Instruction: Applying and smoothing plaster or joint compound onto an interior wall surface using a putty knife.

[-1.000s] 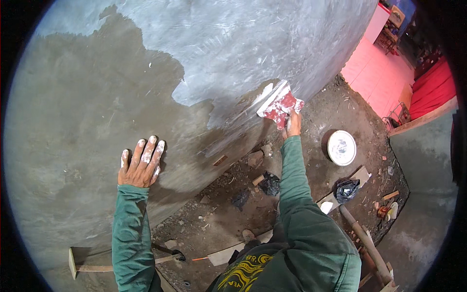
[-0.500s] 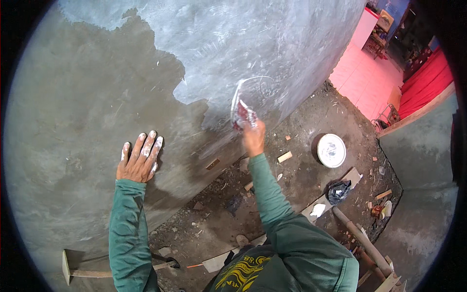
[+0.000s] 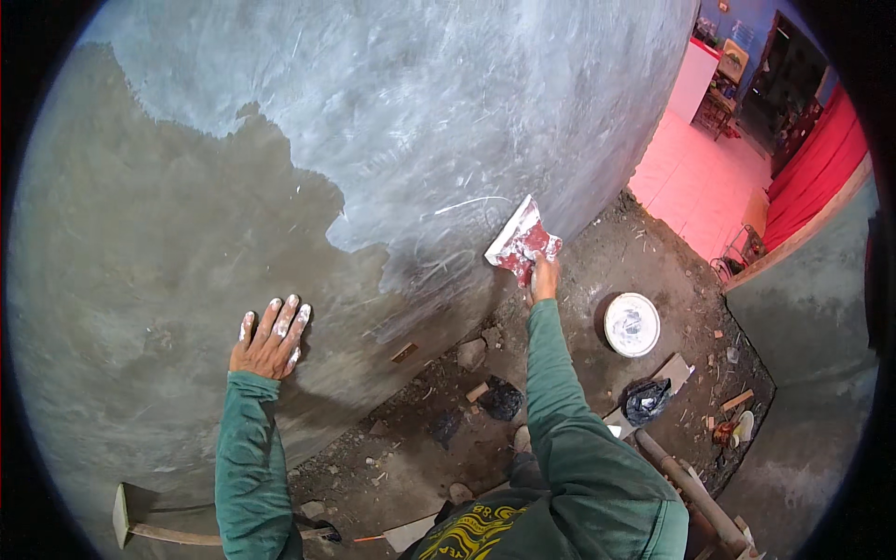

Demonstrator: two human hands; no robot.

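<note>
Scraper (image 3: 525, 245), red and broad, smeared white, at the wall (image 3: 168, 252) right of centre, in the right hand.

Far left, low down: a wooden-handled tool (image 3: 177, 535) with a flat block at one end, handle passing behind the left sleeve (image 3: 252, 457). Wall on this side dull brown-grey, with a ragged border where a paler blue-grey coat began above and to the right.

Left hand (image 3: 269, 341) laid on the dull part, fingers straight and a little spread, thumb along the side. White stuff caked on the fingertips. Nothing held. Scraper well apart from these fingers, off to the right and higher in view.

Small brown rectangle (image 3: 404, 353) low in the wall, between the hands. Thin white curved streaks on the pale coat just left of the blade.

Right hand (image 3: 544, 280) closed round the scraper's narrow end, thumb on the near face; the other fingers mostly hidden. Blade lay beyond the fingers, up and to the left, white edge tilted. Could not tell if it pressed on the wall.

Further right: white bucket (image 3: 656, 327) on the dirt floor, black bag (image 3: 646, 401) below it, then pink tiles (image 3: 695, 168) and a red curtain (image 3: 821, 177) higher up.
</note>
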